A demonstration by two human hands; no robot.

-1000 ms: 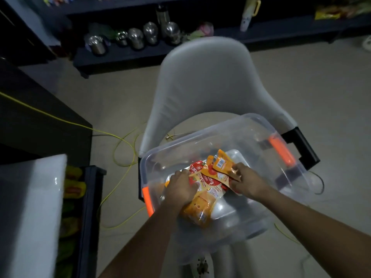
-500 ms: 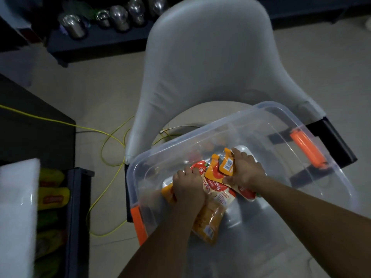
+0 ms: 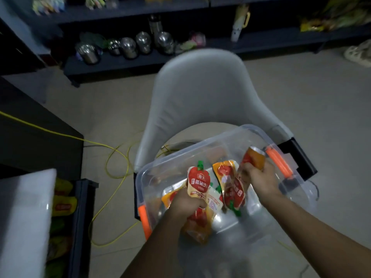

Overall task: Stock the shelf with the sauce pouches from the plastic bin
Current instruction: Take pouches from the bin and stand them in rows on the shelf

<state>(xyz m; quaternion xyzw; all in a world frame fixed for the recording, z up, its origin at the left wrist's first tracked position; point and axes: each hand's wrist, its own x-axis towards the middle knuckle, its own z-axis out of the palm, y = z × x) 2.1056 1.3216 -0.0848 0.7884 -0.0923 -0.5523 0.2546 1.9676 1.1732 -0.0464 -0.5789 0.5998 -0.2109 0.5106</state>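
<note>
Gripping pouches (image 3: 230, 189) in both fists, the person leaned over the bin (image 3: 200, 144), which sat on a chair (image 3: 200, 93).

Head view: the left hand (image 3: 184, 204) had its fingers curled tight round the middle of several pouches, caps up. The right hand (image 3: 259, 178) clenched a second bunch, some hanging cap down and one sticking up past the knuckles. Both bunches were raised within the bin's walls, not yet clear of its rim. Whether any lay loose on the bin floor could not be told.

The step looked like lifting out for the shelf (image 3: 82, 207) at lower left, where yellow packs already stood. Soft pouches slip in a mixed bunch, so it would pay to squeeze the bodies rather than the spouts. Both loads should rise straight past the rim, and the turn left should mind the yellow cable (image 3: 112, 149) on the floor.

The front pouch (image 3: 198, 182) in the left hand bore a red tomato shape with white Chinese characters, seemingly 番茄沙司, under a small brand mark. The fine print beneath was too small to read.
</note>
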